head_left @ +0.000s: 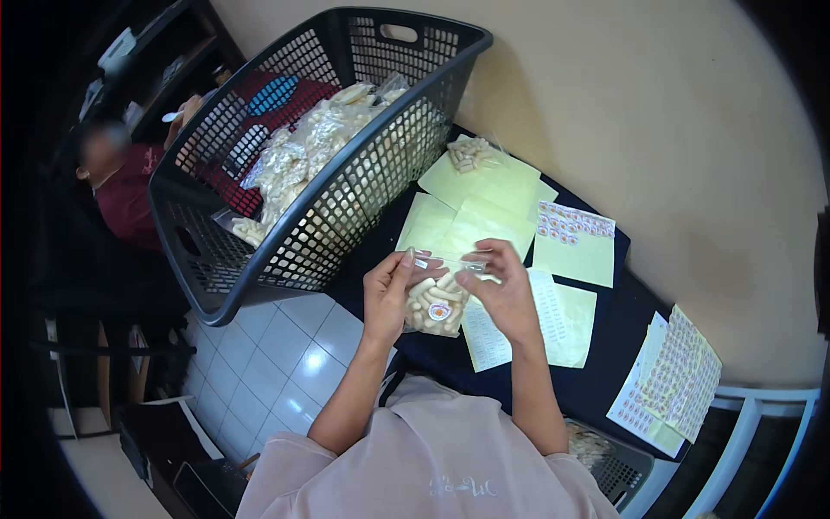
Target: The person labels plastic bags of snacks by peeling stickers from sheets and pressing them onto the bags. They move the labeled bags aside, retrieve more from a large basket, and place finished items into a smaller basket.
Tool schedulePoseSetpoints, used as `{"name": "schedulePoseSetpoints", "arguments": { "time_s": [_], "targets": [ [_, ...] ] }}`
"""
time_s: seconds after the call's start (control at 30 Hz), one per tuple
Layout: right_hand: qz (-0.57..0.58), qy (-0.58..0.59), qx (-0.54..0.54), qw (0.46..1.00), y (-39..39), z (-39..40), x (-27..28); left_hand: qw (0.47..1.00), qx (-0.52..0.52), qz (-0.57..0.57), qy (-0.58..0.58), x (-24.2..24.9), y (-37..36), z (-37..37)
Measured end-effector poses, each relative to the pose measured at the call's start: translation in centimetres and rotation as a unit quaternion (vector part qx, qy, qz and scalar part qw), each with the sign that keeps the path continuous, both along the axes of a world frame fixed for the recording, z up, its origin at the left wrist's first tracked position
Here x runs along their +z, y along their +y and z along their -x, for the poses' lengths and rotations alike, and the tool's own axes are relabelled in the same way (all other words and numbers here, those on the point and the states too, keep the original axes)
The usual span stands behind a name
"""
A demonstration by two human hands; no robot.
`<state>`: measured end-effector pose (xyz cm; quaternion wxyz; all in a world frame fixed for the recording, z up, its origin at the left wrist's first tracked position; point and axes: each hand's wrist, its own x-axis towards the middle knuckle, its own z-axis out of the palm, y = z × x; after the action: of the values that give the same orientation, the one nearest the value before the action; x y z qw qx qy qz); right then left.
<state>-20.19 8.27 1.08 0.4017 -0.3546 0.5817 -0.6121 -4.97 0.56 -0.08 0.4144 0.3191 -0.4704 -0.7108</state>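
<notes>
We hold the small clear plastic packet of pale snack sticks [437, 303] above the dark bench [596, 381], left hand [391, 294] and right hand [506, 290] gripping its top corners; pinch evenly, keeping the orange-stickered face outward.

This looks like a small home-based packing room rather than a factory. A black laundry basket [346, 173] full of bagged snacks stands on a dark-clothed table [605, 363] against a plain cream wall [674, 112], among sticker sheets [679, 372] and yellow backing papers [480, 186]. White floor tiles [285, 363], a cluttered shelf [147, 60] and a seated co-worker [130, 190] fill the rest.
</notes>
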Motion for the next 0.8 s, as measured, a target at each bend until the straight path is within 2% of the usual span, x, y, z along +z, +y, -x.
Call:
{"name": "schedulePoseSetpoints", "arguments": {
  "time_s": [0.1,0.17,0.33,0.43,0.5,0.57,0.63,0.7,0.77,0.8],
  "targets": [
    [-0.006,-0.007,-0.018,1.000,0.4,-0.2,-1.2,1.000,0.005,-0.023,0.019,0.3,0.3,1.1],
    [-0.008,-0.045,-0.006,0.999,1.1,-0.1,-1.4,0.995,-0.005,0.053,-0.080,-0.2,0.3,1.2],
    [0.003,-0.125,0.026,0.992,1.9,0.2,-1.9,0.992,0.006,0.088,-0.090,-0.9,0.1,1.9],
    [0.002,-0.115,0.045,0.992,2.5,0.8,-2.4,0.990,-0.011,0.103,-0.096,-1.3,-0.1,2.0],
    [-0.036,-0.014,0.080,0.996,2.9,1.1,-2.0,0.988,-0.030,0.104,-0.110,-1.3,0.0,1.9],
    [-0.052,0.019,0.079,0.995,3.1,1.0,-0.7,0.980,-0.111,0.109,-0.124,-1.1,0.3,1.9],
    [-0.069,0.054,0.073,0.993,3.1,0.9,-0.1,0.963,-0.149,0.153,-0.163,-0.7,0.7,2.0],
    [-0.013,0.085,0.080,0.993,2.8,0.9,-0.7,0.940,-0.175,0.220,-0.191,-0.7,0.8,2.2],
    [0.016,0.064,0.067,0.996,2.8,0.5,-1.7,0.924,-0.172,0.260,-0.221,0.4,1.3,2.1],
    [-0.002,0.079,0.066,0.995,2.9,0.2,-2.0,0.922,-0.135,0.270,-0.241,0.4,1.6,2.1]
  ]
}}
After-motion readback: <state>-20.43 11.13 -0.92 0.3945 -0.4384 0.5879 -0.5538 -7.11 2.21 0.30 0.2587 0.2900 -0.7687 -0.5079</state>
